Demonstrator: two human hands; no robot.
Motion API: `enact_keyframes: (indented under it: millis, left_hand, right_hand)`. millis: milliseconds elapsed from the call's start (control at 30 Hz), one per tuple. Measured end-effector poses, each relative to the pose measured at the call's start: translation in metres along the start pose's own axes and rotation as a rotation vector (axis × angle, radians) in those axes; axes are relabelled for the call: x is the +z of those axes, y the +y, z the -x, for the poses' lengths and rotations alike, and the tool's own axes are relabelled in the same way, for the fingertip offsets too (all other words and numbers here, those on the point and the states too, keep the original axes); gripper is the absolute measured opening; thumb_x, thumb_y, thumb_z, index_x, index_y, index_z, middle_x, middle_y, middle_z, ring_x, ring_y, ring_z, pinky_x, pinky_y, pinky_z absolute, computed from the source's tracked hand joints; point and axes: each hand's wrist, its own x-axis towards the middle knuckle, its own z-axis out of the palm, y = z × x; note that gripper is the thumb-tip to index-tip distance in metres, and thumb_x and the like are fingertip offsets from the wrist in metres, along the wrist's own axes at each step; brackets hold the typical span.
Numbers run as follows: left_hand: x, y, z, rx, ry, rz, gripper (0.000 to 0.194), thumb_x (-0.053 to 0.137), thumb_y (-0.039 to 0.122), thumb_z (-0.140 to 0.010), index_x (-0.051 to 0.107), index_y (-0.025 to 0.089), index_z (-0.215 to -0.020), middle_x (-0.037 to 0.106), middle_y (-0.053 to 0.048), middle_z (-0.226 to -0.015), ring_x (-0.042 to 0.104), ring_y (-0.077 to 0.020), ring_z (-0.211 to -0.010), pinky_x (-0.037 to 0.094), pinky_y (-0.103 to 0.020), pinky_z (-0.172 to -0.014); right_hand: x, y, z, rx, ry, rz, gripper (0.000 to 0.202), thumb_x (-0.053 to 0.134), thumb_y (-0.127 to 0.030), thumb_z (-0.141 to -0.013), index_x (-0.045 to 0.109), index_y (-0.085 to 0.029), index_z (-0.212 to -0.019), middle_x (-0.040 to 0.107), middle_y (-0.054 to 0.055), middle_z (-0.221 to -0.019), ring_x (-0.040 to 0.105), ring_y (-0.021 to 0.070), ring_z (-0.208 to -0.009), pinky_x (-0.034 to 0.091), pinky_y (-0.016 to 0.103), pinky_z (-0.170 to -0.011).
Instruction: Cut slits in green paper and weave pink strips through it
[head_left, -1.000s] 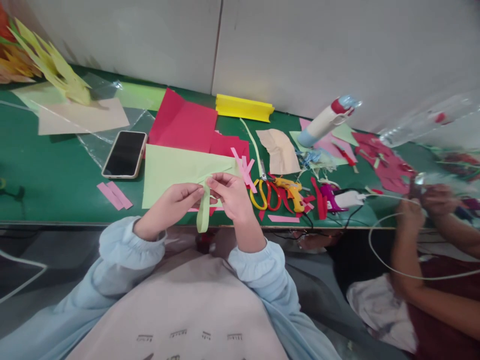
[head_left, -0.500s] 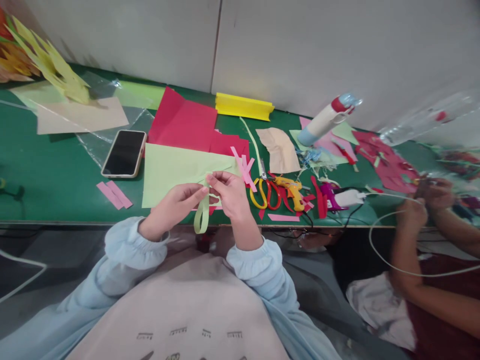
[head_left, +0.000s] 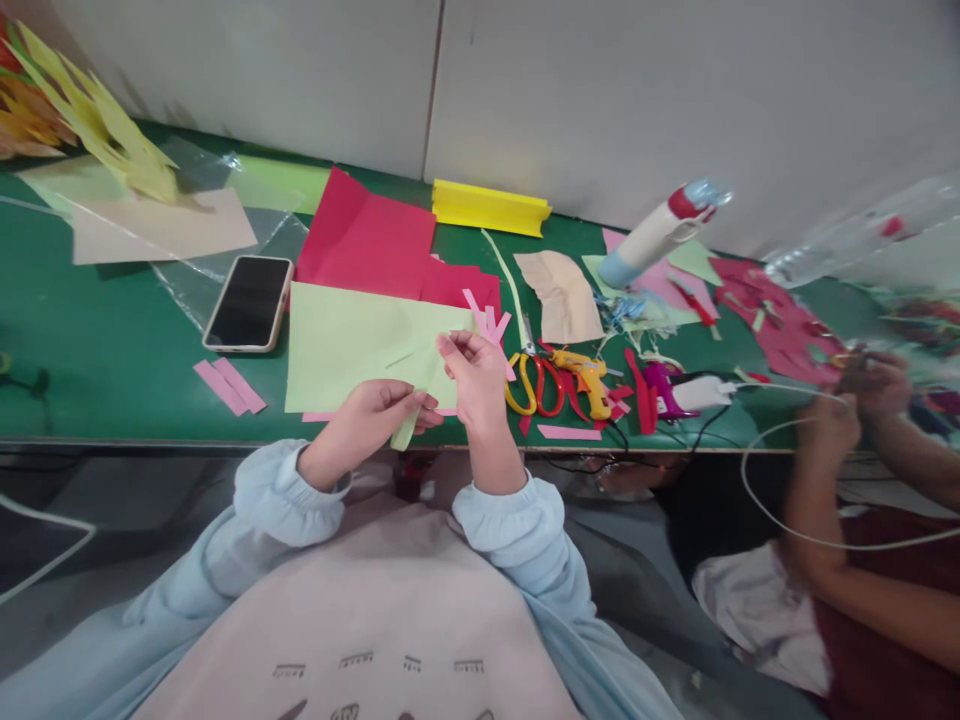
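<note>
A light green paper strip [head_left: 405,431] runs between my two hands, over the front edge of the table. My left hand [head_left: 375,420] pinches it between thumb and fingers, and its lower part hangs below them. Higher and to the right, my right hand [head_left: 478,378] has thumb and fingertips closed at the strip's upper end, which is hard to make out against the light green sheet [head_left: 337,340] behind. Pink paper strips [head_left: 491,325] lie just beyond my right hand. Scissors [head_left: 534,385] with yellow and red handles rest to its right.
On the green table [head_left: 135,370] are a phone [head_left: 250,303], red paper [head_left: 367,240], a yellow folded piece [head_left: 491,208] and a yellow glue gun [head_left: 589,380]. A bottle [head_left: 652,240] stands further back. Another person's hands [head_left: 862,400] work at the right, near a white cable [head_left: 780,425].
The strip hung as a loop under my fingers; now it is drawn out between my hands. My left hand has moved down and right, my right hand slightly right and up.
</note>
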Motion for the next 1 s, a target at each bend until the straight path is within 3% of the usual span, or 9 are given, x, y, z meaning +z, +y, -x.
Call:
enact_keyframes:
  millis: [500,833,1000]
  left_hand:
    - [-0.001,-0.001,0.002,-0.08,-0.05,0.129,0.041,0.067,0.052,-0.081,0.069,0.013,-0.091,0.077,-0.009,-0.09,0.072,-0.0179,-0.083,0.059,-0.033,-0.083]
    - [-0.001,-0.005,0.011,-0.168,-0.061,0.123,0.039,0.069,0.05,-0.08,0.068,0.013,-0.088,0.077,-0.009,-0.085,0.074,-0.0179,-0.081,0.06,-0.03,-0.08]
    - [-0.002,-0.006,0.015,-0.186,-0.065,0.106,0.035,0.068,0.049,-0.082,0.068,0.014,-0.089,0.078,-0.007,-0.084,0.074,-0.017,-0.079,0.06,-0.029,-0.08]
  right_hand:
    - [-0.003,0.005,-0.003,-0.029,0.025,-0.044,0.034,0.081,-0.044,-0.06,0.062,-0.019,-0.072,0.055,-0.005,-0.063,0.048,0.007,-0.056,0.043,0.023,-0.056]
    - [-0.017,0.001,-0.015,-0.043,0.116,-0.025,0.039,0.08,-0.049,-0.057,0.06,-0.019,-0.072,0.049,-0.007,-0.058,0.034,0.0043,-0.047,0.029,0.023,-0.045]
    - [-0.023,-0.002,-0.018,-0.049,0.14,-0.002,0.042,0.079,-0.053,-0.057,0.059,-0.02,-0.073,0.047,-0.008,-0.057,0.032,0.0044,-0.047,0.028,0.023,-0.045]
